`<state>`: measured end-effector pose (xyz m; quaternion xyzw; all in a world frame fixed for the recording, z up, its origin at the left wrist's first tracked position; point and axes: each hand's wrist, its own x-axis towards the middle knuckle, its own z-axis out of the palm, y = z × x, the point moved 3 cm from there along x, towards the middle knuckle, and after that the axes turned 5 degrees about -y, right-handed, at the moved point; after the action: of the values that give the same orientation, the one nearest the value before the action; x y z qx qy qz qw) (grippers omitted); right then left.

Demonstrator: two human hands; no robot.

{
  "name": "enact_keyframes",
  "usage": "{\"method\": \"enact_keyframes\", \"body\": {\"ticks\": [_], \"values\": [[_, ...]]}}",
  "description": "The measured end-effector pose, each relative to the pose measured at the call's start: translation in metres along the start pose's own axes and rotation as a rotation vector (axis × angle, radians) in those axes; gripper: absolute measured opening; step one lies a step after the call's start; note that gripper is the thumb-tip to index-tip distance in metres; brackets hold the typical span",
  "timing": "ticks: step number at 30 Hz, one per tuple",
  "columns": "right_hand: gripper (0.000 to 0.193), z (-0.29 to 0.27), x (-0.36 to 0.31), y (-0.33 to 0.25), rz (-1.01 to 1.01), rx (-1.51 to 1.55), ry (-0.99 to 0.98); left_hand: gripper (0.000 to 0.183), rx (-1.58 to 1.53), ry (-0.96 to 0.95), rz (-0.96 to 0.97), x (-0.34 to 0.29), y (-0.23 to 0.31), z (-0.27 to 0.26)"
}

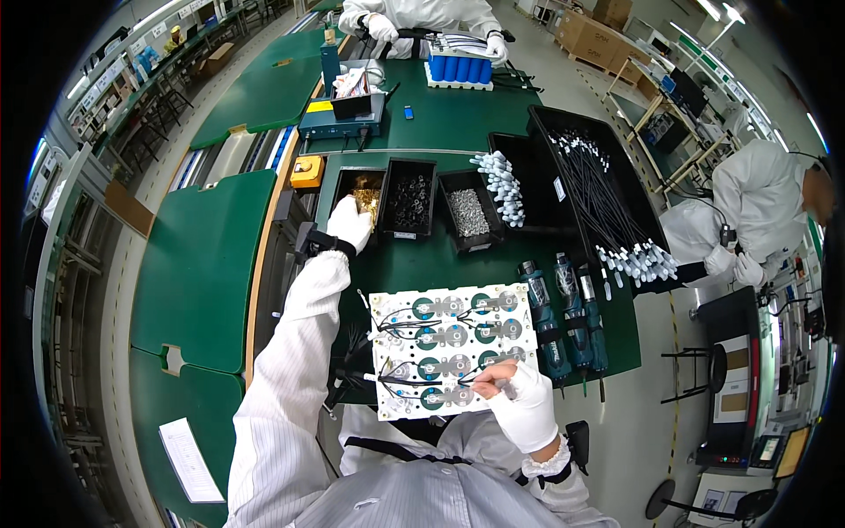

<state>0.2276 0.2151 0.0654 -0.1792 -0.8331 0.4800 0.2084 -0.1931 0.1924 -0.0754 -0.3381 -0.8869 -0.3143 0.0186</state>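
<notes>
My gloved left hand point(351, 225) reaches into a black bin holding small brass-coloured parts point(367, 199). Its fingers look curled, but whatever sits between them is hidden. In front of me lies a white board point(414, 310) with round green openings, metal tabs and bundled black wires point(403, 382). Over the board's lower right part is my right hand point(519, 400), in a white glove with bare fingertips. Thumb and forefinger pinch together at a thin black wire point(466, 378).
Beyond the board stand bins of dark rings point(411, 195) and silver fasteners point(469, 214), plus bundled pale-tipped pieces point(500, 189). Several power screwdrivers point(546, 321) lie on the right. A large black tray point(550, 123) holds black cables point(607, 194). A co-worker point(422, 13) handles blue cylinders point(459, 69) opposite; another person point(748, 194) is at right.
</notes>
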Motion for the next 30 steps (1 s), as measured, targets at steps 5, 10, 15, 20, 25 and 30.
{"method": "enact_keyframes", "body": {"ticks": [5, 10, 15, 20, 25, 30], "values": [[0.013, 0.007, 0.000, 0.009, -0.003, -0.022, 0.090, 0.021, -0.172, -0.070, -0.108, -0.002, 0.000, -0.009], [0.013, 0.010, -0.003, 0.009, -0.009, -0.048, 0.057, 0.020, -0.240, -0.055, -0.149, -0.002, -0.014, -0.012], [0.014, 0.012, -0.004, 0.013, -0.017, -0.048, 0.057, 0.025, -0.208, -0.069, -0.230, -0.008, -0.008, -0.016], [0.013, 0.011, -0.001, 0.011, -0.049, -0.112, 0.096, 0.027, -0.192, -0.042, -0.269, -0.008, -0.014, -0.013], [0.012, 0.013, -0.003, 0.012, 0.032, -0.020, 0.121, 0.026, -0.273, -0.070, -0.250, -0.009, -0.028, -0.014], [0.013, 0.009, -0.007, 0.018, 0.037, -0.018, 0.096, 0.023, -0.206, -0.024, -0.250, -0.014, -0.003, -0.021]]}}
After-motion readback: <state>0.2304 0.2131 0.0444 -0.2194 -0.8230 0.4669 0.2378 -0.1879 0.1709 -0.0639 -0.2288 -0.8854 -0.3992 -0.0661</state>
